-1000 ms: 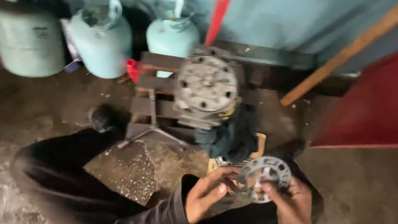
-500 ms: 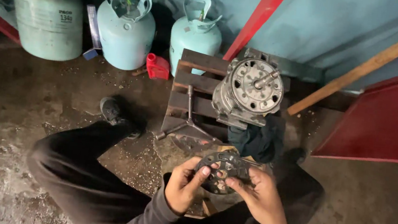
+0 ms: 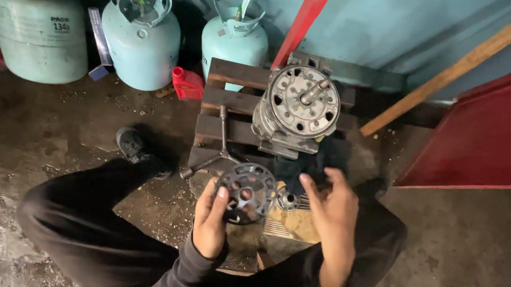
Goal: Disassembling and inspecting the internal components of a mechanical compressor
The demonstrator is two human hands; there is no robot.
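Observation:
My left hand (image 3: pixel 211 213) grips a round dark metal disc (image 3: pixel 251 191) with several holes, held flat above my lap. My right hand (image 3: pixel 331 208) hovers just right of the disc, fingers spread, holding nothing. Ahead, a grey round compressor body (image 3: pixel 302 107) with a protruding shaft stands on a dark wooden pallet (image 3: pixel 228 104). A three-armed metal wrench (image 3: pixel 220 152) lies on the pallet's front edge. A small shiny metal part (image 3: pixel 288 200) rests between my hands, over a dark cloth (image 3: pixel 311 166).
Three pale green gas cylinders (image 3: pixel 141 42) line the blue wall, with a small red can (image 3: pixel 188 83) beside them. A red panel (image 3: pixel 498 128) and a wooden stick (image 3: pixel 460 65) lean at right. My dark-trousered legs (image 3: pixel 96 221) and shoe (image 3: pixel 132 144) stretch over gritty concrete.
My right hand has let go of the disc and opened to its right. My left hand alone holds it now. The view has tilted down and left slightly.

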